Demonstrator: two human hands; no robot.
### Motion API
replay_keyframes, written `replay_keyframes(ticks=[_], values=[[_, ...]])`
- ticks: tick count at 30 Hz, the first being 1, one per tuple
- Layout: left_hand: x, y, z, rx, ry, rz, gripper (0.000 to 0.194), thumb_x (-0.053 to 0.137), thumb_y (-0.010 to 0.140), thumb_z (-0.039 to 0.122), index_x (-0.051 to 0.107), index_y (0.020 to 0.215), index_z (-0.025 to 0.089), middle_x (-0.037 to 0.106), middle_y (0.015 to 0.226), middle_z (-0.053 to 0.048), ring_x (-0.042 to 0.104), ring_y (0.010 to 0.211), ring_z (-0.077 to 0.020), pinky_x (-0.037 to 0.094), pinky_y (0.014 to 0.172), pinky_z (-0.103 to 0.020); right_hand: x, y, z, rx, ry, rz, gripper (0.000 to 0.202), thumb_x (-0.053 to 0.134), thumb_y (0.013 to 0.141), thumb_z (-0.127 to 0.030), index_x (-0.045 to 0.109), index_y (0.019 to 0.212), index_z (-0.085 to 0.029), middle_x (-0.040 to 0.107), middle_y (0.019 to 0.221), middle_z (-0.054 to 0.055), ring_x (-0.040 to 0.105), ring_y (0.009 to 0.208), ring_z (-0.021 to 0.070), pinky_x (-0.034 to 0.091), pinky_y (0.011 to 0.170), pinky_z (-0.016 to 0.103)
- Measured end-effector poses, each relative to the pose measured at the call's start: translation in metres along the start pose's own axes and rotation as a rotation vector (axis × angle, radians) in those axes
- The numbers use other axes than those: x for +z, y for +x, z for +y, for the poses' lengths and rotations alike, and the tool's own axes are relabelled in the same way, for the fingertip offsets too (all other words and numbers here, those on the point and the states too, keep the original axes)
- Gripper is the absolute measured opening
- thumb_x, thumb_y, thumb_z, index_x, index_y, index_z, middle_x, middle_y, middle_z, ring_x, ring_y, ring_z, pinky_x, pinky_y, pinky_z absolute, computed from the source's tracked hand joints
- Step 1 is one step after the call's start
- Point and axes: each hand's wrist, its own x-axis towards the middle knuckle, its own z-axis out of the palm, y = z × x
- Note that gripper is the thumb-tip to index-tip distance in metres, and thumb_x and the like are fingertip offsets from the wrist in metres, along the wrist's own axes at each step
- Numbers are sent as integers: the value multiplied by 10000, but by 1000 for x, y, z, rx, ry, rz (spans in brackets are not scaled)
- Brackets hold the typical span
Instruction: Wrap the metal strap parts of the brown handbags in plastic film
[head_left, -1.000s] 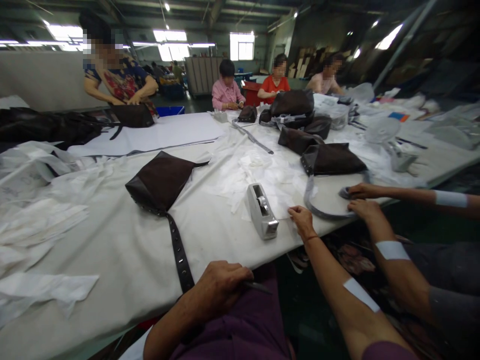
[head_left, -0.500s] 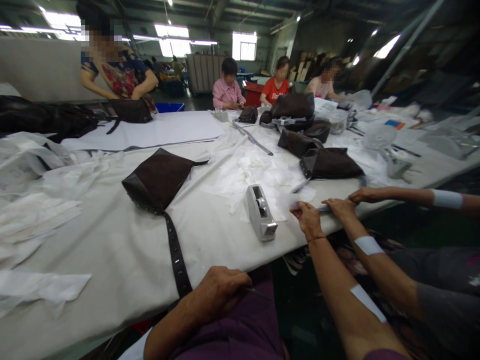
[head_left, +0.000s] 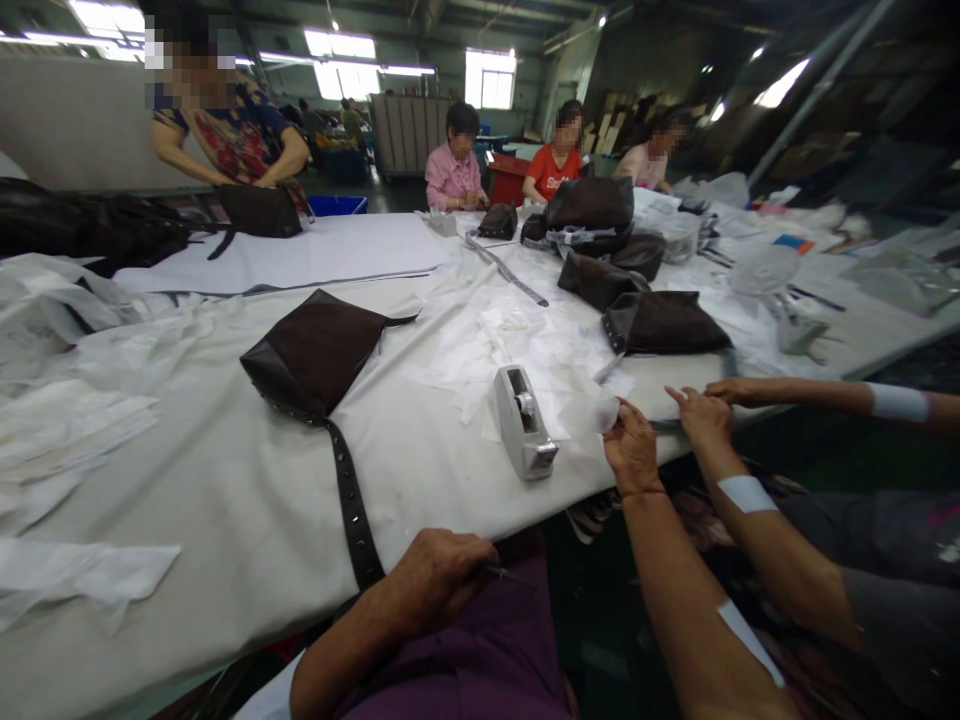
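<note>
My left hand rests in front of the table edge, over my purple clothing, its fingers closed around a thin pointed metal tool. Most of that tool is hidden in the fist. At the table edge my right hand pinches a thin translucent white sheet. A grey tape dispenser stands just left of it. Further left lies a dark brown bag, and its studded black strap runs over the table edge near my left forearm.
A co-worker's hands are close on my right, by a dark strip. Several brown bags lie beyond. Thin white sheets are scattered mid-table, with more sheets at left. Other people sit or stand across the table.
My right hand has shifted slightly right with the white sheet. The co-worker's near hand has also moved right and lifted a finger. My left hand has barely moved.
</note>
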Motion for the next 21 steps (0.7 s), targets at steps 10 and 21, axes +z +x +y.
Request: replay_keyframes(ticks=[10, 21], values=[[-36, 125, 28, 220, -469, 195, 233, 610, 760, 185, 682, 981, 166, 531, 1291, -115, 472, 1213, -266, 358, 1036, -382, 24, -77, -69, 17, 95, -136, 221, 668, 697, -214, 679, 916, -189, 664, 783, -5, 610, 691, 94, 498, 644, 201], [28, 136, 54, 140, -1001, -87, 287, 687, 670, 260, 665, 927, 136, 583, 884, -44, 551, 831, -179, 430, 762, -278, -24, -140, -115, -116, 3, -7, 393, 557, 671, -121, 676, 1025, -242, 679, 916, 15, 655, 795, 142, 547, 738, 277]])
